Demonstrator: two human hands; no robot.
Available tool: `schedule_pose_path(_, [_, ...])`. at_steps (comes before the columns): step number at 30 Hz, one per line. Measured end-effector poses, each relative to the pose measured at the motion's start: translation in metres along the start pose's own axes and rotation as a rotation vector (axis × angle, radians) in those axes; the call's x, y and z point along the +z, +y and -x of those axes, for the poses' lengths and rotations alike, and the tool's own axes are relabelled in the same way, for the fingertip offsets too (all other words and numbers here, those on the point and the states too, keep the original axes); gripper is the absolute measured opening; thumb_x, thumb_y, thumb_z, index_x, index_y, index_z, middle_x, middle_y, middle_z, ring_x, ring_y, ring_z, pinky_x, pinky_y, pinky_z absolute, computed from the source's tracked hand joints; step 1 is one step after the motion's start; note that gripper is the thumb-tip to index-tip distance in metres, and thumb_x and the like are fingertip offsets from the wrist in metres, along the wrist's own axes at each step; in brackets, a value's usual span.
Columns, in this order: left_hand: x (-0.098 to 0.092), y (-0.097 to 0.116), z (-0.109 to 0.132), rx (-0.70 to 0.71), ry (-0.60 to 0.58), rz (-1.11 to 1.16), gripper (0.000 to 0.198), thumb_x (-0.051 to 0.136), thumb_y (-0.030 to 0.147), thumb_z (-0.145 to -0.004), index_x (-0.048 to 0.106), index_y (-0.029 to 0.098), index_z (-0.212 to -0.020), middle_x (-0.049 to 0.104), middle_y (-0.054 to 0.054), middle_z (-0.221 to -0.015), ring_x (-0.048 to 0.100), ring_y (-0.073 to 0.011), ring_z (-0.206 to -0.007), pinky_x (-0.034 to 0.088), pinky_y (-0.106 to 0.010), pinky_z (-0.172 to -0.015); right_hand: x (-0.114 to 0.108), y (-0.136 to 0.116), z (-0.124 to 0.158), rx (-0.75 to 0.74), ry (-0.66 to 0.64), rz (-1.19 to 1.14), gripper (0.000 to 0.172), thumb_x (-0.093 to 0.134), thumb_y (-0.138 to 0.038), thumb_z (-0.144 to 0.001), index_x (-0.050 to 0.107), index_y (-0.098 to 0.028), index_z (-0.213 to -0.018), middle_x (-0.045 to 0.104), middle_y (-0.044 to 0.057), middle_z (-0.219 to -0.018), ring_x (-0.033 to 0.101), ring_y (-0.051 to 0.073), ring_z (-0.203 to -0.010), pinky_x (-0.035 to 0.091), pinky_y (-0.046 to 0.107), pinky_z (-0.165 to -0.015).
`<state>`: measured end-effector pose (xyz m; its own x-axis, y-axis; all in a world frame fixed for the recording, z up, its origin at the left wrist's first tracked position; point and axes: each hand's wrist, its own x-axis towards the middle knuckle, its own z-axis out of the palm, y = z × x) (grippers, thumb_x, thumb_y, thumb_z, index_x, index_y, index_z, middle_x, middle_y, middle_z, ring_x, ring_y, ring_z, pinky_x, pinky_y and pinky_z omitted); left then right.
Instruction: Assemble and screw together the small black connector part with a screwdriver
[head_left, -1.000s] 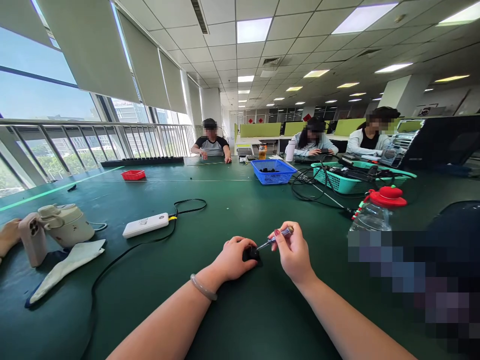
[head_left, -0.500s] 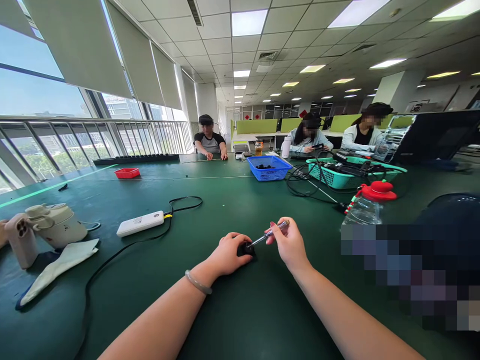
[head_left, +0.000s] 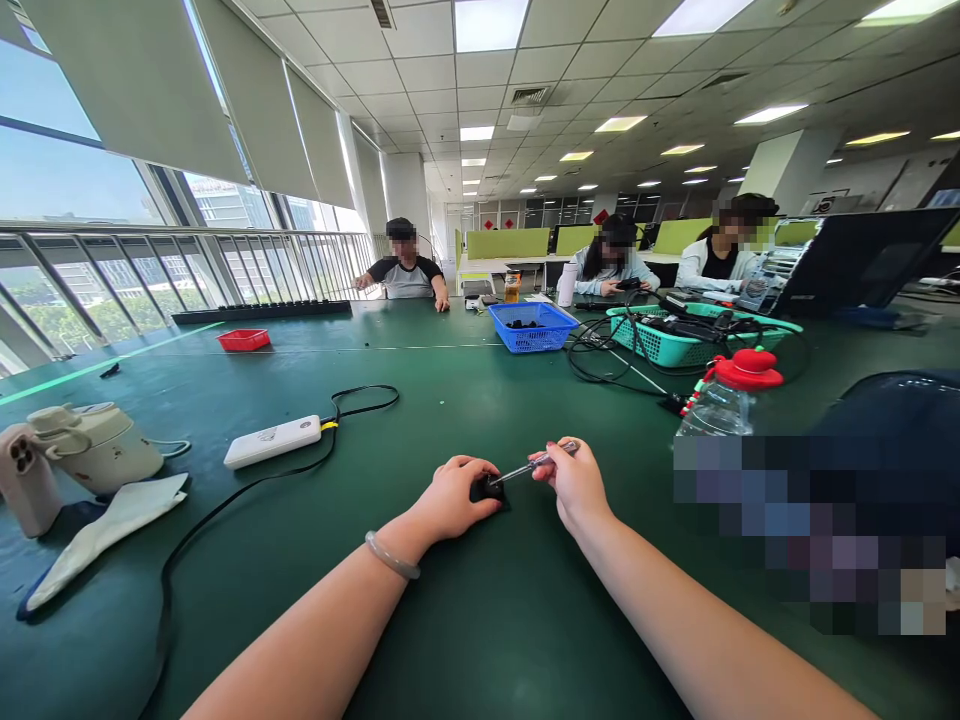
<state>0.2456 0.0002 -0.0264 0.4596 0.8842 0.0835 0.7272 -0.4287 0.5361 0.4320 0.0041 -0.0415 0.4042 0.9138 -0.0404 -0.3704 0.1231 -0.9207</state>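
Observation:
On the green tabletop my left hand (head_left: 455,497), with a grey bangle at its wrist, grips a small black part (head_left: 489,489) between thumb and fingers. The part is mostly covered by the hand, so its exact kind is hard to make out. My right hand (head_left: 577,482) is closed around the handle of a screwdriver (head_left: 525,468). The screwdriver's metal shaft slants down to the left, and its tip meets the top of the black part.
A white power strip (head_left: 274,441) with a black cable lies to the left, near a cream bottle (head_left: 94,446) and a cloth (head_left: 105,540). Ahead stand a blue basket (head_left: 534,335) and a teal basket (head_left: 660,348). A red-capped bottle (head_left: 720,405) is at right. Several people sit across.
The screwdriver has tilted lower, its handle leaning more to the right, with the tip still at the black part. The person opposite has spread their arms. The view has shifted slightly.

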Motion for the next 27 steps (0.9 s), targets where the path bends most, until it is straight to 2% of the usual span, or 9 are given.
schedule_pose_path(4, [0.000, 0.001, -0.001, -0.004, -0.010, -0.016, 0.041, 0.070, 0.032, -0.076, 0.064, 0.026, -0.116, 0.065, -0.008, -0.122, 0.049, -0.0293, -0.127, 0.039, -0.044, -0.109, 0.001, -0.004, 0.000, 0.086, 0.034, -0.027, 0.030, 0.068, -0.030, -0.071, 0.040, -0.025, -0.081, 0.066, -0.004, -0.055, 0.055, 0.010, -0.037, 0.049, 0.024, -0.045])
schedule_pose_path(6, [0.000, 0.001, -0.001, -0.007, -0.012, -0.016, 0.041, 0.070, 0.033, -0.076, 0.064, 0.026, -0.117, 0.065, -0.008, -0.122, 0.050, -0.0296, -0.127, 0.040, -0.045, -0.109, 0.001, -0.006, 0.000, 0.066, 0.055, -0.024, 0.029, 0.067, -0.028, -0.072, 0.040, -0.025, -0.081, 0.065, -0.005, -0.055, 0.055, 0.010, -0.037, 0.049, 0.024, -0.046])
schedule_pose_path(10, [0.001, 0.000, 0.000, -0.023, -0.007, -0.010, 0.042, 0.071, 0.033, -0.076, 0.064, 0.027, -0.117, 0.063, -0.008, -0.123, 0.051, -0.0295, -0.125, 0.041, -0.045, -0.108, 0.001, -0.010, 0.004, -0.108, 0.013, 0.047, 0.028, 0.067, -0.033, -0.075, 0.042, -0.024, -0.084, 0.065, -0.007, -0.057, 0.057, 0.012, -0.040, 0.049, 0.026, -0.050])
schedule_pose_path(14, [0.001, -0.001, -0.001, -0.023, -0.009, -0.010, 0.043, 0.071, 0.034, -0.076, 0.064, 0.027, -0.118, 0.062, -0.008, -0.125, 0.051, -0.0291, -0.125, 0.041, -0.044, -0.108, -0.001, -0.018, 0.013, -0.327, -0.100, 0.185, 0.028, 0.066, -0.040, -0.081, 0.044, -0.025, -0.087, 0.065, -0.006, -0.063, 0.058, 0.012, -0.046, 0.049, 0.028, -0.057])
schedule_pose_path(18, [0.002, -0.002, -0.001, -0.023, -0.002, -0.008, 0.045, 0.072, 0.033, -0.076, 0.064, 0.028, -0.120, 0.061, -0.008, -0.126, 0.051, -0.0288, -0.124, 0.041, -0.044, -0.109, -0.001, -0.024, 0.024, -0.497, -0.202, 0.326, 0.021, 0.061, -0.039, -0.086, 0.045, -0.025, -0.087, 0.067, -0.002, -0.073, 0.058, 0.013, -0.051, 0.048, 0.028, -0.057])
schedule_pose_path(22, [0.003, -0.003, -0.001, -0.036, -0.005, -0.001, 0.046, 0.073, 0.032, -0.076, 0.064, 0.028, -0.120, 0.061, -0.008, -0.126, 0.054, -0.0284, -0.121, 0.042, -0.044, -0.108, 0.000, -0.025, 0.032, -0.557, -0.277, 0.392, 0.017, 0.062, -0.036, -0.086, 0.048, -0.026, -0.088, 0.068, 0.000, -0.075, 0.060, 0.015, -0.054, 0.049, 0.031, -0.061])
schedule_pose_path(27, [0.003, -0.004, -0.001, -0.010, 0.007, 0.004, 0.045, 0.074, 0.033, -0.076, 0.064, 0.027, -0.120, 0.063, -0.008, -0.124, 0.052, -0.0282, -0.124, 0.041, -0.043, -0.109, 0.000, -0.025, 0.034, -0.610, -0.312, 0.453, 0.014, 0.062, -0.034, -0.084, 0.050, -0.027, -0.089, 0.070, 0.001, -0.078, 0.063, 0.018, -0.061, 0.049, 0.033, -0.069])
